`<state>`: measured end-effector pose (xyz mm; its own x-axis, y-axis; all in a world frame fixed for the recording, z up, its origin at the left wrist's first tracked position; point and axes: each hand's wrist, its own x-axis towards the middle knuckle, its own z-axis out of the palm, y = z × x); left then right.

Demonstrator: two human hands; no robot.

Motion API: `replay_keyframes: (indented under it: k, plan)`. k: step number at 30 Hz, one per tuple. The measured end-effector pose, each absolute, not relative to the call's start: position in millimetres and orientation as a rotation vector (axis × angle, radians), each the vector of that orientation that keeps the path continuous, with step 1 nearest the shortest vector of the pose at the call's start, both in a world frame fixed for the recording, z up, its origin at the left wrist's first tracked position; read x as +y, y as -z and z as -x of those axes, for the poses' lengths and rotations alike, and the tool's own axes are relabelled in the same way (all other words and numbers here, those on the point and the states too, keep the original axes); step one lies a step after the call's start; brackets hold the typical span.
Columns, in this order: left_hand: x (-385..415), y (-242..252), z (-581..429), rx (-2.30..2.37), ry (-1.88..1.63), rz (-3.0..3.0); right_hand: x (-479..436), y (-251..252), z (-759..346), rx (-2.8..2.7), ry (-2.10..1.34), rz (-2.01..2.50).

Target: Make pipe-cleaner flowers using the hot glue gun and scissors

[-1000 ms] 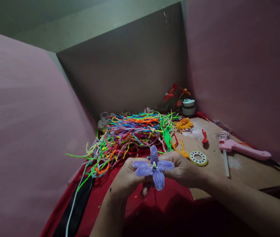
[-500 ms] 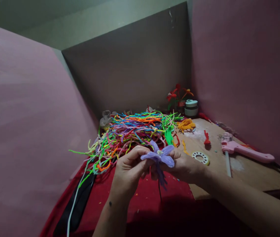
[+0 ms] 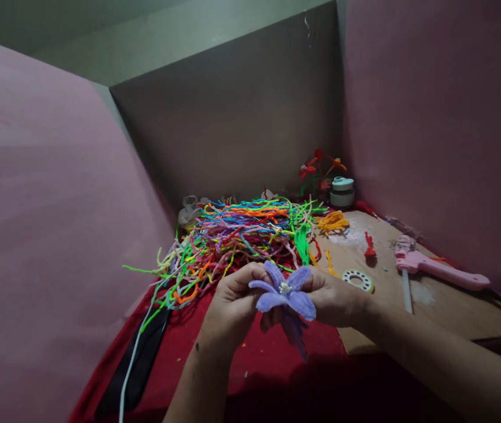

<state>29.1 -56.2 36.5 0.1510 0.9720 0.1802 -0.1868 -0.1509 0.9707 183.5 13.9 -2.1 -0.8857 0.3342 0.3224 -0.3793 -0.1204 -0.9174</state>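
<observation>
A lilac pipe-cleaner flower [image 3: 284, 294] with a pale centre is held up in front of me, its petals spread and one petal hanging down. My left hand [image 3: 233, 308] pinches it from the left, fingers curled around the petals. My right hand [image 3: 334, 299] grips it from the right, behind the petals. Both hands hover above the red cloth [image 3: 215, 364].
A heap of multicoloured pipe cleaners [image 3: 237, 235] lies behind my hands. On the wooden board [image 3: 444, 311] at right lie a pink glue gun [image 3: 436, 267], a white ring [image 3: 356, 279], red and orange scraps, a small round tub [image 3: 342, 191] and finished flowers [image 3: 319, 167]. Pink walls close in on both sides.
The flower has been turned in my hands: it tipped flat half a second ago and now faces me again with one petal hanging down. The hands stay together.
</observation>
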Motion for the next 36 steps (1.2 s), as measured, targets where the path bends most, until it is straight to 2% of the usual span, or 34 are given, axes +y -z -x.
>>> replay_keyframes:
  k: [6,11,20,25,36]
  plan:
    - [-51,-36,-29,1.049,-1.394,-1.283,15,4,-179,-1.590,-2.025,-0.023]
    - [-61,-28,-34,1.289,-1.538,-1.214,13,-1,-174,-1.391,-1.977,0.235]
    - [-72,-22,-52,1.581,-1.767,-1.707,-3,-8,-173,-1.451,-1.678,0.338]
    - [-74,-18,-50,1.548,-1.714,-1.669,-6,-9,-173,-1.430,-1.755,0.312]
    - [-75,-18,-53,1.208,-1.690,-1.031,-9,-9,-169,-1.171,-1.874,0.282]
